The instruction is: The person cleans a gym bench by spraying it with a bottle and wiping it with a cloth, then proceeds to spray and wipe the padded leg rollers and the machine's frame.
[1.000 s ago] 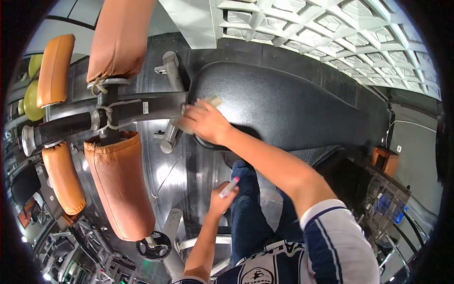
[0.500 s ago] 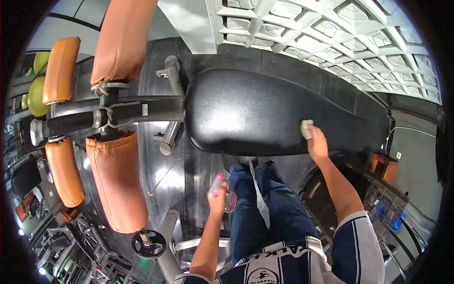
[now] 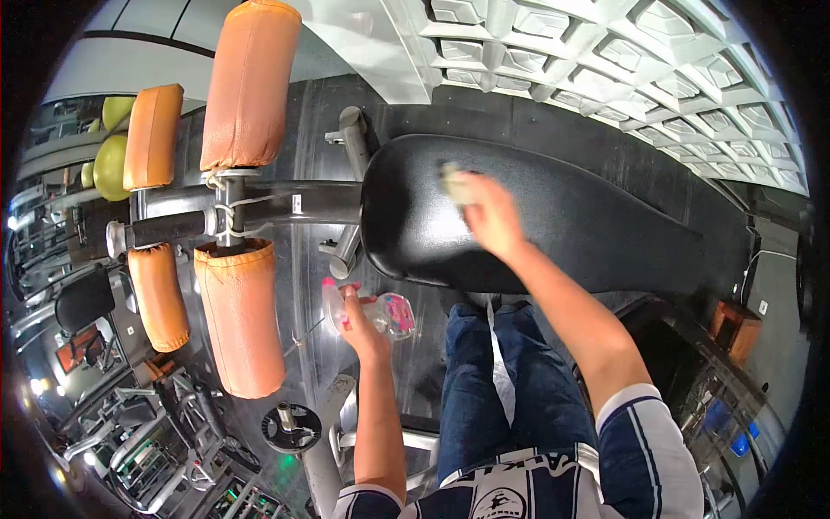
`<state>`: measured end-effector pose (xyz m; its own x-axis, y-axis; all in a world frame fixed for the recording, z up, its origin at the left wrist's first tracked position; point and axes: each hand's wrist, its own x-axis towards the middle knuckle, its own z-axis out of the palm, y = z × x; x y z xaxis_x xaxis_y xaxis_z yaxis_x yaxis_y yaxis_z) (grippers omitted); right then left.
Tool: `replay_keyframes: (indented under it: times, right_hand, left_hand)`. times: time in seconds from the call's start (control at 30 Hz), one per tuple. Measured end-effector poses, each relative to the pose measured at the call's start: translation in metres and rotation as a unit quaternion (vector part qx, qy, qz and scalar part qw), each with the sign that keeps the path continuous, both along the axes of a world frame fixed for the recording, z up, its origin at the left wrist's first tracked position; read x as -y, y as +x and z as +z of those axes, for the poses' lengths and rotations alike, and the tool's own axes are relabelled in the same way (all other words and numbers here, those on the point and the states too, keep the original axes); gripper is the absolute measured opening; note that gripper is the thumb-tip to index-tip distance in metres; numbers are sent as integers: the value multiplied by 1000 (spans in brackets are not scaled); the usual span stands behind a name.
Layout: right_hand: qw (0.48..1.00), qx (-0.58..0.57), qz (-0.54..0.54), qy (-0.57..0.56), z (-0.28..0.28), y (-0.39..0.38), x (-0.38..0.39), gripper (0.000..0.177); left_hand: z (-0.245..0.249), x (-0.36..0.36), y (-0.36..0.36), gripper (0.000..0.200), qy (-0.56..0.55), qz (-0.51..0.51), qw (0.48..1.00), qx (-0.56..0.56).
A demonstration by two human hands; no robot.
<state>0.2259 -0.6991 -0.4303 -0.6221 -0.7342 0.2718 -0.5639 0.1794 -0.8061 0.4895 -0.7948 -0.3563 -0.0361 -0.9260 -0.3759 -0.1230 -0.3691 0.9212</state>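
Right hand [image 3: 494, 214] (blurred) clamps a cloth [image 3: 454, 183] over the pad [image 3: 571, 229], left hand [image 3: 363, 331] closes fingers round a bottle [image 3: 397, 317] beside it, rollers [image 3: 238, 320] past its wide end

The cloth [image 3: 451, 183] is in the right hand [image 3: 491, 212], over the left part of the bench pad [image 3: 553, 233]. The bottle [image 3: 398, 316] is in the left hand [image 3: 356, 324], before the pad's near left corner. A beam [image 3: 324, 203] runs left from the pad's left edge, between the far roller [image 3: 251, 91] and near roller [image 3: 242, 324]. Behind the pad stands a wall [image 3: 622, 69]; near its right end, a box [image 3: 735, 330].
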Motion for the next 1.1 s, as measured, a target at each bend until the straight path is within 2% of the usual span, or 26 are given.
replay_keyframes:
  times: [0.07,0.17,0.23,0.27,0.33,0.4,0.5,0.6,0.63,0.73,0.8,0.87,0.97,1.1]
  right_hand:
    - [993,76,86,-11,21,30,51,50]
    - [985,125,122,-4,43,51,103,46]
    - [987,89,115,63,45,46,130,44]
    - [980,79,110,145,43,38,140,45]
    - [987,-89,28,130,12,39,154,45]
    - [983,-102,30,147,-10,38,156,45]
    - [982,-114,20,152,-16,40,156,42]
    - [982,-117,12,150,-10,40,158,40]
    - [980,-119,15,160,-11,39,157,42]
    - [977,-127,15,170,-11,38,158,45]
    - [976,-124,21,178,-10,39,158,45]
    - [975,-124,21,185,-8,39,157,45]
    - [975,-122,24,183,-8,38,158,46]
    - [975,-120,26,185,-9,38,158,49]
  left_hand:
    - [4,4,-11,33,8,21,1000,-17]
    - [4,4,-18,27,13,51,998,-20]
    - [8,3,-15,28,10,53,998,-15]
    - [7,6,-13,28,5,45,999,-12]
    - [-1,12,-7,28,-21,33,999,-9]
    - [-6,17,-1,18,-36,71,997,-21]
    - [-7,18,7,14,-20,94,995,-15]
    - [-15,23,23,14,17,98,995,11]
    - [-8,26,26,13,16,77,997,20]
    - [-17,31,41,11,-4,100,995,-11]
    - [-16,37,49,10,-14,79,997,12]
    - [-35,39,65,11,17,109,993,-37]
    - [-53,38,74,11,5,107,994,-27]
    - [-31,32,51,17,39,95,995,0]
